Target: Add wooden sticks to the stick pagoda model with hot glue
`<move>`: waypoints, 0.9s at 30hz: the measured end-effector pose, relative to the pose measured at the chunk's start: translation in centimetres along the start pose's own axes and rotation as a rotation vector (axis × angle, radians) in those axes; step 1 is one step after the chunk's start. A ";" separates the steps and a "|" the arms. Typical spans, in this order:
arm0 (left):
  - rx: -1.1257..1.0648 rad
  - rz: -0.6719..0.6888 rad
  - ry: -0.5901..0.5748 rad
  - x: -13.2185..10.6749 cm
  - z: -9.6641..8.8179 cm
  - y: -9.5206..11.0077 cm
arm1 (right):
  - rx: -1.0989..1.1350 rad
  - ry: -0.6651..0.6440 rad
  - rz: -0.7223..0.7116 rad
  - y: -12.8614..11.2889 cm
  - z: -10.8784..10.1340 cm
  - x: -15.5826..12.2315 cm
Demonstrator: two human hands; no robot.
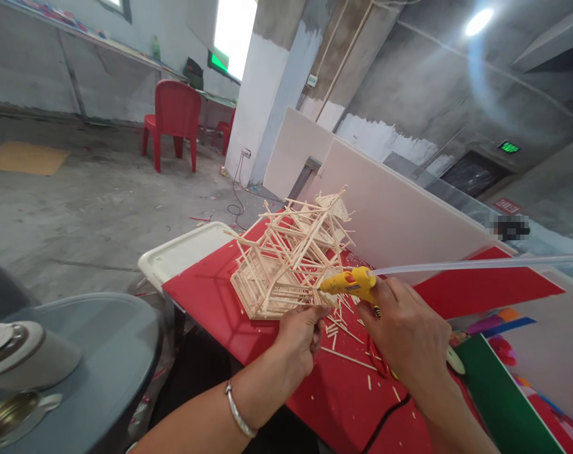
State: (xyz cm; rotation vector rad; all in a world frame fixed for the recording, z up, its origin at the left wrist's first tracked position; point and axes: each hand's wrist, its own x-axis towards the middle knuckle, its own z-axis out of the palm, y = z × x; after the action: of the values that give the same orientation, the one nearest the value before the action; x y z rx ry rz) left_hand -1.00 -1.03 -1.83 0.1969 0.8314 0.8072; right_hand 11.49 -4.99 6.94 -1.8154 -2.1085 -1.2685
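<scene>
A model building made of thin wooden sticks (290,252) stands on a red board, with an open lattice frame and a stepped base. My right hand (404,328) grips a yellow glue gun (350,284), its nozzle pointing left at the model's near right side. A long clear glue stick (466,263) runs out of the gun's back to the right. Just below the nozzle, my left hand (302,334) pinches its thumb and fingers together at the model's lower edge. Whatever those fingertips hold is too small or hidden to name. Loose stick pieces (347,359) lie right of the model.
The red board (210,284) lies over a white table (186,252). A black cable (385,419) crosses its front. Coloured sheets and a green board (508,397) are at the right. Left stands a grey round stool (116,353) bearing a white container (31,356). Further off is a red chair (177,116).
</scene>
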 end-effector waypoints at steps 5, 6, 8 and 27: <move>0.003 0.015 -0.007 0.1 -0.1 -0.1 | -0.015 -0.021 0.005 0.3 -0.1 -0.4; 0.005 0.014 -0.007 0.1 -0.1 -0.1 | -0.018 -0.014 0.005 0.4 -0.1 -0.4; 0.000 0.010 -0.004 0.1 -0.1 -0.1 | -0.028 -0.004 0.002 0.5 0.0 -0.5; -0.042 0.009 -0.054 0.5 -0.2 -0.5 | -0.017 -0.013 0.001 0.3 0.1 -0.3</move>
State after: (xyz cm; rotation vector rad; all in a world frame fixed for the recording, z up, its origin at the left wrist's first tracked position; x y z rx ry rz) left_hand -0.67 -1.02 -2.43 0.1841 0.7622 0.8235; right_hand 11.88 -5.20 6.85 -1.8356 -2.1098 -1.2818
